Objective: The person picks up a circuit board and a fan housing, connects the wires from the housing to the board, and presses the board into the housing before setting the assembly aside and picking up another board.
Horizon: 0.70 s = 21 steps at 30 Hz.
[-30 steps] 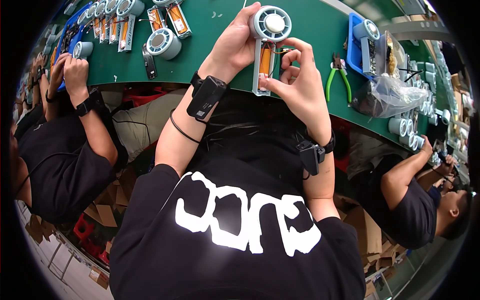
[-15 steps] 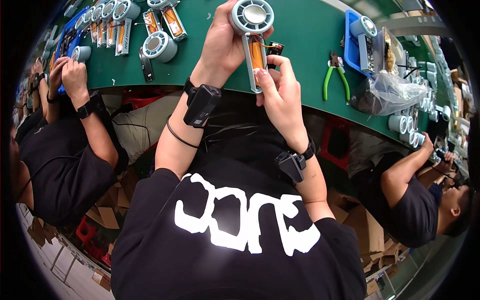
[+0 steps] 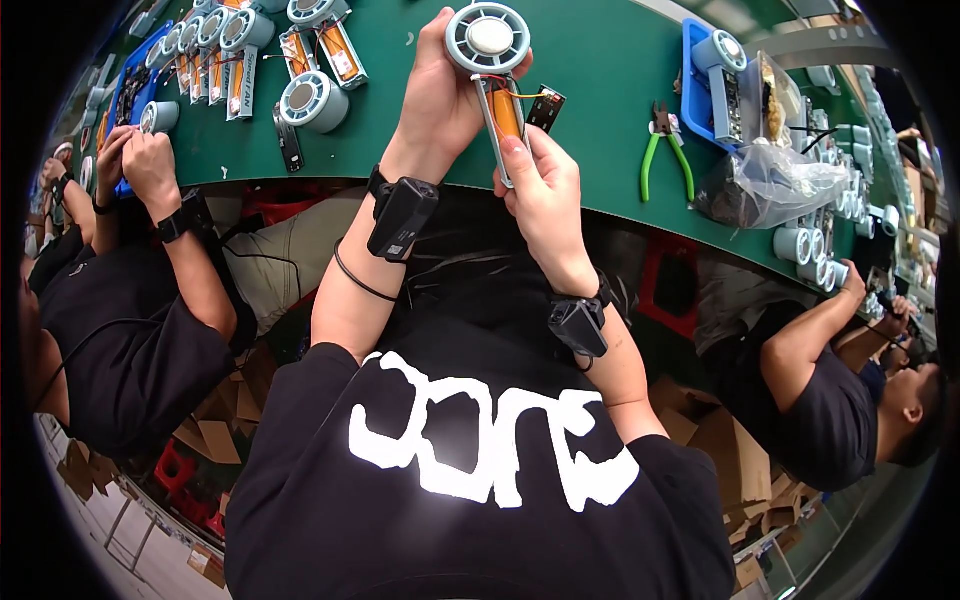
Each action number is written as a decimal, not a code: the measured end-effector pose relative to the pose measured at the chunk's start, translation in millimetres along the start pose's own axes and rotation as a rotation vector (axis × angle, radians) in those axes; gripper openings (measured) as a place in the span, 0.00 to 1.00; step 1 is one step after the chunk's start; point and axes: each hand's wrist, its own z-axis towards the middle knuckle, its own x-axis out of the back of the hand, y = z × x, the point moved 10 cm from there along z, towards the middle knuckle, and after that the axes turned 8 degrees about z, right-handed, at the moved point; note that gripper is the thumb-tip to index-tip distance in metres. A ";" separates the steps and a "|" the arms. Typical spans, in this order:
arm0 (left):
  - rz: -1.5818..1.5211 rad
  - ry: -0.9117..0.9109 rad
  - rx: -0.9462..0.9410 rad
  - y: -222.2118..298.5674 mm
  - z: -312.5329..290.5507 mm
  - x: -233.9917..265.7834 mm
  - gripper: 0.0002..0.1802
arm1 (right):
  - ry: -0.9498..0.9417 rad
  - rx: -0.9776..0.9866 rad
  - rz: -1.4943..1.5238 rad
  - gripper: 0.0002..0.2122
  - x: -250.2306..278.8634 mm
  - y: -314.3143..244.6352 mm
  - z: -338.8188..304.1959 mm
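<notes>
Between my hands is a handheld fan (image 3: 460, 45) with a pale blue round head and an opened handle. Inside the handle lies an orange battery (image 3: 505, 115), with thin red and yellow wires by the neck. A small black circuit board (image 3: 545, 108) sticks out at the handle's right side, above my right fingers. My left hand (image 3: 435, 105) is closed round the fan from behind, its fingertips showing at the head's right edge. Lower down, my right hand (image 3: 545, 190) grips the handle, the thumb pressed on the battery; its other fingers are partly hidden.
Several part-built fans (image 3: 240, 70) lie at the left, near a blue tray (image 3: 128, 85). A black handle cover (image 3: 287, 140) rests nearby. Right of me are green-handled cutters (image 3: 665, 155), a blue bin (image 3: 697, 85) and a plastic bag (image 3: 770, 185). Co-workers sit on both sides.
The fan has shifted slightly left, and its handle tilts a little more. My right hand has moved left with it, and more of the circuit board shows above the fingers.
</notes>
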 end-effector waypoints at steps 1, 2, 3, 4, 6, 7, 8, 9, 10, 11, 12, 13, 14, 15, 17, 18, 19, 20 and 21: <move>0.000 -0.004 0.000 -2.7 1.1 -3.5 0.30 | 0.021 -0.011 -0.001 0.17 3.2 2.7 0.4; 0.134 0.074 -0.057 0.1 0.7 0.1 0.29 | 0.042 -0.023 -0.002 0.17 6.1 4.2 0.8; 0.268 0.152 -0.114 4.1 -0.6 3.5 0.28 | 0.044 -0.020 -0.003 0.17 7.4 3.7 0.6; 0.401 0.230 -0.171 10.0 -1.7 7.8 0.27 | 0.047 -0.027 -0.088 0.17 9.1 3.5 -0.2; 0.494 0.229 -0.173 8.1 -1.9 11.0 0.26 | 0.053 -0.044 -0.256 0.17 11.9 3.3 -2.7; 0.590 0.231 -0.174 8.1 -3.4 12.5 0.26 | 0.054 -0.045 -0.257 0.17 14.0 2.4 -3.7; 0.685 0.232 -0.175 8.2 -3.7 13.9 0.25 | 0.048 0.036 -0.404 0.16 16.0 -7.5 -4.6; 0.684 0.233 -0.174 7.7 -2.9 16.7 0.25 | 0.041 0.117 -0.551 0.16 17.1 -17.2 -5.8; 0.841 0.257 -0.182 10.1 -2.4 18.9 0.24 | 0.035 0.199 -0.698 0.15 16.1 -25.9 -6.9; 0.996 0.279 -0.187 12.8 -1.9 15.7 0.23 | 0.036 0.196 -0.700 0.15 19.8 -27.1 -6.8; 1.152 0.300 -0.192 15.8 -1.5 11.9 0.22 | 0.103 0.211 -0.692 0.14 28.4 -32.5 -7.1; 1.150 0.299 -0.189 16.8 -1.6 9.4 0.22 | 0.170 0.227 -0.685 0.13 36.3 -38.0 -7.6; 1.258 0.312 -0.218 21.4 -3.9 4.4 0.21 | 0.237 0.242 -0.676 0.12 43.1 -43.3 -8.2; 1.367 0.324 -0.247 26.6 -6.7 -2.0 0.20 | 0.238 0.241 -0.676 0.12 44.2 -44.3 -2.8; 1.479 0.332 -0.273 29.3 -8.6 -1.8 0.20 | 0.311 0.313 -0.624 0.10 52.3 -52.8 13.1; 1.576 0.301 -0.446 38.9 -9.4 -5.7 0.17 | 0.348 0.348 -0.597 0.09 55.0 -57.8 17.6; 1.667 0.266 -0.623 47.4 -13.0 -10.3 0.15 | 0.351 0.345 -0.594 0.09 54.8 -59.8 20.6; 1.753 0.229 -0.803 52.6 -21.1 -14.9 0.12 | 0.299 0.307 -0.573 0.09 51.0 -57.5 25.8; 1.755 0.222 -0.799 55.9 -26.2 -16.5 0.12 | 0.253 0.268 -0.551 0.09 49.0 -53.8 31.3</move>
